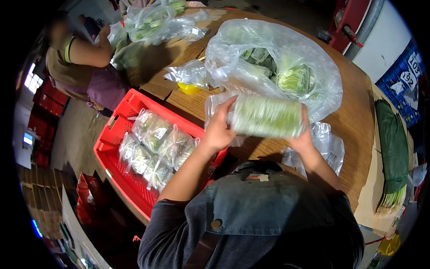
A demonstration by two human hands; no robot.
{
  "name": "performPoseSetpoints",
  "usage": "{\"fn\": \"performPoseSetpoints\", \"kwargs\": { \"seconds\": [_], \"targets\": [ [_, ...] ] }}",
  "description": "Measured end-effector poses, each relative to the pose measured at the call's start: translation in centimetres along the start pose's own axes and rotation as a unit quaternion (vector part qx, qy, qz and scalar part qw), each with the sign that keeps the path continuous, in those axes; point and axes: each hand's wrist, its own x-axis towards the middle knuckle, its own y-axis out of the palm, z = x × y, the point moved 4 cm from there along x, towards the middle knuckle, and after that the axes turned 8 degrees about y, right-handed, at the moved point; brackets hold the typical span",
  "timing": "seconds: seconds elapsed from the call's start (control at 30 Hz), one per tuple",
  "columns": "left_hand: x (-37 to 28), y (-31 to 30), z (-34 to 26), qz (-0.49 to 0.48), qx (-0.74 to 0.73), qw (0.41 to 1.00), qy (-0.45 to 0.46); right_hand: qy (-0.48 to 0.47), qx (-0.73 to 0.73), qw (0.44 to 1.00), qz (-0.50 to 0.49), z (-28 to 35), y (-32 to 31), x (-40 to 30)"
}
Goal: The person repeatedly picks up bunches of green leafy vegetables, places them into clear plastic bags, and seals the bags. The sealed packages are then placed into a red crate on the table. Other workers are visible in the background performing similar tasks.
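Note:
Between my two hands is a motion-blurred clear pack of pale green vegetables (268,116). My left hand (218,127) grips its left end, and my right hand (302,131) holds the right end. Just beyond it, a large clear plastic bag (231,50) lies open on the wooden table (349,111), with more packed greens (295,79) showing through its mouth. A flat clear bag (329,144) with print lies by my right wrist. To the left, a red plastic crate (117,186) holds several tied bags of vegetables (158,134).
A yellow round object (189,88) sits under crumpled clear film (189,72). A co-worker (80,64) stands at the far left beside bagged greens (147,25). Long dark-green leafy stalks (391,144) lie on cardboard at the right edge.

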Motion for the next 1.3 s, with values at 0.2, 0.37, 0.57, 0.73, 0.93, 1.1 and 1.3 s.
{"fn": "performPoseSetpoints", "kwargs": {
  "seconds": [0.2, 0.37, 0.57, 0.73, 0.93, 1.1, 1.3],
  "targets": [
    [-1.5, -2.1, 4.0, -0.215, -0.389, 0.879, -0.174, 0.170, 0.283, 0.929, -0.169, -2.1, -4.5, -1.8],
    [-3.2, -2.2, 8.5, -0.284, -0.348, 0.850, -0.276, 0.401, 0.413, 0.817, -0.034, -2.8, -1.8, -1.7],
    [-3.0, -2.3, 12.9, -0.227, -0.227, 0.886, -0.335, 0.594, 0.274, 0.736, 0.173, -5.1, 5.7, -1.0],
    [-3.1, -1.7, 13.4, -0.113, -0.309, 0.864, -0.380, 0.623, 0.397, 0.637, 0.221, -10.2, 8.8, -1.3],
    [-5.1, -3.4, 10.3, -0.028, -0.318, 0.864, -0.389, 0.614, 0.427, 0.634, 0.197, -14.2, 7.0, -1.4],
    [-5.2, -3.8, 7.1, -0.041, 0.173, 0.971, -0.162, 0.627, 0.349, 0.658, 0.227, -15.1, 6.7, -1.9],
    [-4.1, 0.5, -3.0, 0.109, 0.281, 0.951, 0.073, 0.567, 0.421, 0.672, 0.221, -15.6, 6.9, -2.4]
  ]
}}
